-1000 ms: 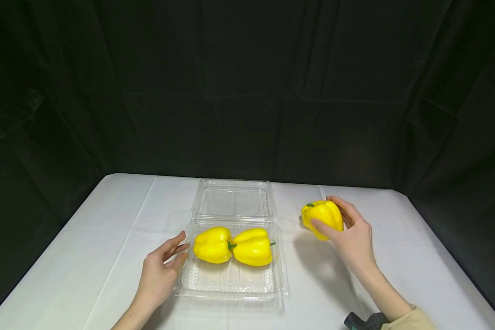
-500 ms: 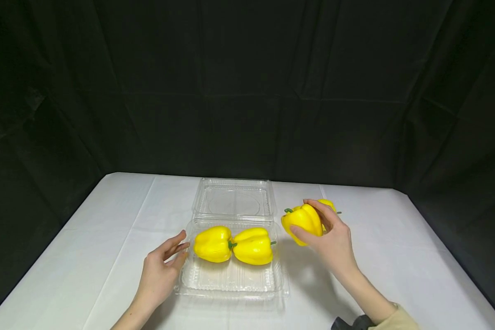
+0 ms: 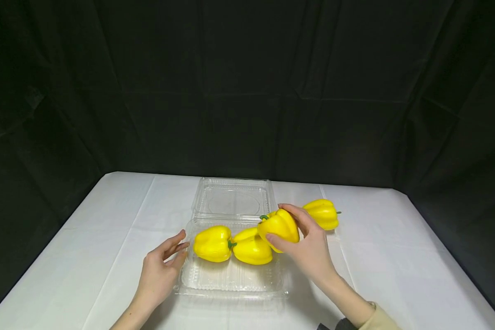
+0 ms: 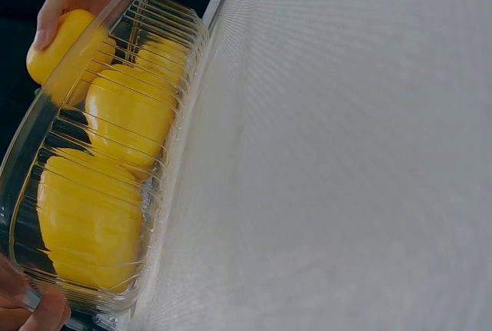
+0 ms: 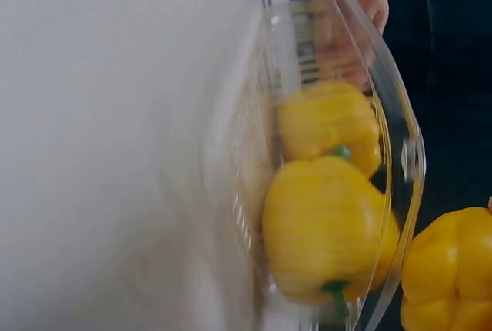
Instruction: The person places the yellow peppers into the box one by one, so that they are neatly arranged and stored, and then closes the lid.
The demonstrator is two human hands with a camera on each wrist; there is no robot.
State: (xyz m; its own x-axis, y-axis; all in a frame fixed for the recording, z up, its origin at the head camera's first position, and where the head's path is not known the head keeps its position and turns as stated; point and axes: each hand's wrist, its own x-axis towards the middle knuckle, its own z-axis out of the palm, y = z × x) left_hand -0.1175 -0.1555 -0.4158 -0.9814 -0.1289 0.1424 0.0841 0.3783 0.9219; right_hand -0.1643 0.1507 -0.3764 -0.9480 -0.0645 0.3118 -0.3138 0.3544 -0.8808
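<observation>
A clear plastic container (image 3: 231, 292) lies open on the table, with two yellow bell peppers side by side in it, the left one (image 3: 212, 244) and the right one (image 3: 250, 252). My right hand (image 3: 313, 250) grips another yellow bell pepper (image 3: 279, 227) by its sides, thumb in front, above the container's right edge. This held pepper partly covers the right one inside. At the left rim, my left hand (image 3: 158, 270) pinches the container's edge between thumb and fingers; these fingers (image 4: 46, 312) show at the lower left of the left wrist view.
One more yellow bell pepper (image 3: 323, 216) lies on the white table, right of the container and behind my right hand. The container's hinged lid (image 3: 233, 199) is folded back flat toward the far edge. Black cloth (image 3: 247, 91) hangs behind the table.
My right hand has carried its bell pepper leftward from the table's right side to above the container. The pepper behind it has come into view. My left hand has stayed in place.
</observation>
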